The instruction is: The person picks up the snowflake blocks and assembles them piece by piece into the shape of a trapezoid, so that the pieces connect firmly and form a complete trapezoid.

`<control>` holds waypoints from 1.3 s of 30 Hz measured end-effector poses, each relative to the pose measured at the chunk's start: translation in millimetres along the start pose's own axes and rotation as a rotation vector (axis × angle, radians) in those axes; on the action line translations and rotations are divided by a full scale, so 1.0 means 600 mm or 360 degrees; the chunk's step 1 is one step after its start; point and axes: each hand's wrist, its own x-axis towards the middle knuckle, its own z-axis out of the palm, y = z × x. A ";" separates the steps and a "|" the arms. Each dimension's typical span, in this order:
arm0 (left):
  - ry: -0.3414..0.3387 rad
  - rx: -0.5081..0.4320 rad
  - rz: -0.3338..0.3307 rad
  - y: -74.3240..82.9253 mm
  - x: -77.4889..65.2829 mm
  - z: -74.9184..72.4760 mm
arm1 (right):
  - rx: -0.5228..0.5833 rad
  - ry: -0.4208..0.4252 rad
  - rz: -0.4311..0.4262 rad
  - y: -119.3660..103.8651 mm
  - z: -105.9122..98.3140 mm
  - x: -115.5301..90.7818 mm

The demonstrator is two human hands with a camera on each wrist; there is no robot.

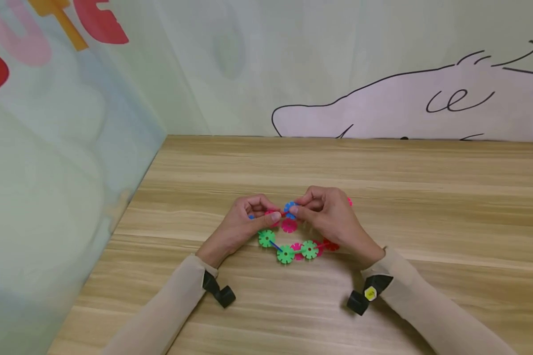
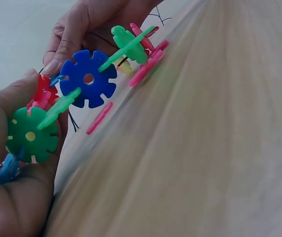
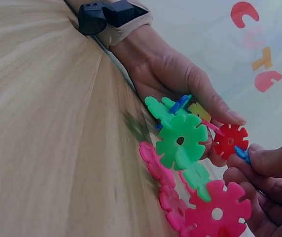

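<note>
Notched plastic discs, slotted together, form a chain between the two hands. My left hand (image 1: 240,224) pinches a red notched disc (image 3: 231,141) at its end of the chain. With thumb and fingers, my right hand (image 1: 335,214) pinches a blue notched disc (image 1: 290,209), whose edge meets the red disc. Below the hands the chain hangs in a curve, with a green disc (image 1: 267,238), another green disc (image 1: 310,249) and a dark blue disc (image 2: 88,79). The left palm and fingers partly hide further pieces, among them a blue one (image 2: 9,169).
A loose-looking pink disc (image 1: 288,226) lies on the wooden table (image 1: 382,177) between the hands. Another pink piece (image 1: 350,201) shows past the right hand. A printed wall covering (image 1: 231,69) borders the table's back and left. Black wrist cameras (image 1: 358,301) sit at both cuffs.
</note>
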 end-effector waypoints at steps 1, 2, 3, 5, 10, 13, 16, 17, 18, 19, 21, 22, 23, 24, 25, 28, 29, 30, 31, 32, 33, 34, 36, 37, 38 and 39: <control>-0.0008 0.0012 -0.0010 0.001 0.000 -0.001 | -0.0009 -0.0001 -0.0001 0.000 0.000 0.000; -0.0018 0.0031 -0.0024 0.002 0.000 -0.002 | -0.0020 -0.0001 -0.0004 -0.001 0.000 0.000; -0.0033 0.0048 -0.0038 0.004 0.000 -0.004 | -0.0030 -0.0002 -0.0009 -0.001 0.000 0.001; -0.0071 0.0079 -0.0071 0.007 -0.001 -0.007 | -0.0052 -0.0008 -0.0021 -0.001 -0.001 0.001; -0.0189 0.0051 -0.0133 0.014 -0.003 -0.018 | -0.0112 -0.0036 -0.0086 -0.002 -0.003 0.001; -0.0245 0.0034 -0.0151 0.017 -0.004 -0.023 | -0.0171 -0.0030 -0.0163 0.001 -0.007 0.001; -0.0280 0.0074 -0.0133 0.017 -0.006 -0.030 | -0.0226 -0.0016 -0.0211 0.004 -0.010 0.002; -0.0283 0.0100 -0.0117 0.016 -0.006 -0.033 | -0.0250 -0.0013 -0.0217 0.005 -0.010 0.002; -0.0285 0.0123 -0.0103 0.016 -0.007 -0.036 | -0.0273 -0.0017 -0.0223 0.006 -0.011 0.002; -0.0287 0.0142 -0.0086 0.016 -0.007 -0.040 | -0.0312 -0.0022 -0.0231 0.007 -0.011 0.002; -0.0287 0.0174 -0.0053 0.015 -0.008 -0.047 | -0.0412 -0.0047 -0.0240 0.007 -0.010 0.003; -0.0294 0.0176 -0.0038 0.015 -0.009 -0.050 | -0.0473 -0.0065 -0.0242 0.006 -0.010 0.003; -0.0300 0.0175 -0.0025 0.015 -0.009 -0.053 | -0.0533 -0.0088 -0.0243 0.005 -0.009 0.003; -0.0310 0.0165 -0.0013 0.016 -0.010 -0.055 | -0.0589 -0.0118 -0.0239 0.004 -0.008 0.003; -0.0320 0.0153 0.0001 0.016 -0.010 -0.058 | -0.0654 -0.0147 -0.0234 0.002 -0.006 0.004; -0.0346 0.0113 0.0027 0.018 -0.012 -0.060 | -0.0818 -0.0249 -0.0232 -0.003 0.000 0.003; -0.0352 0.0099 0.0032 0.018 -0.012 -0.060 | -0.0868 -0.0282 -0.0245 -0.004 0.003 0.002; -0.0361 0.0081 0.0036 0.017 -0.012 -0.060 | -0.0922 -0.0308 -0.0269 -0.005 0.005 0.001; -0.0367 0.0065 0.0034 0.017 -0.012 -0.059 | -0.0975 -0.0326 -0.0299 -0.005 0.007 0.000; -0.0373 0.0050 0.0032 0.016 -0.012 -0.057 | -0.1013 -0.0340 -0.0320 -0.004 0.009 -0.002; -0.0377 0.0039 0.0034 0.015 -0.012 -0.056 | -0.1040 -0.0348 -0.0339 -0.004 0.010 -0.003; -0.0381 0.0023 0.0028 0.014 -0.012 -0.055 | -0.1063 -0.0349 -0.0358 -0.002 0.012 -0.004; -0.0377 0.0007 0.0021 0.012 -0.012 -0.052 | -0.1085 -0.0332 -0.0382 0.001 0.013 -0.006; -0.0369 0.0008 0.0018 0.013 -0.012 -0.050 | -0.1083 -0.0318 -0.0381 0.002 0.013 -0.007; -0.0365 0.0008 0.0016 0.012 -0.011 -0.049 | -0.1081 -0.0300 -0.0372 0.003 0.014 -0.007; -0.0353 0.0017 0.0011 0.012 -0.011 -0.048 | -0.1077 -0.0283 -0.0361 0.004 0.014 -0.007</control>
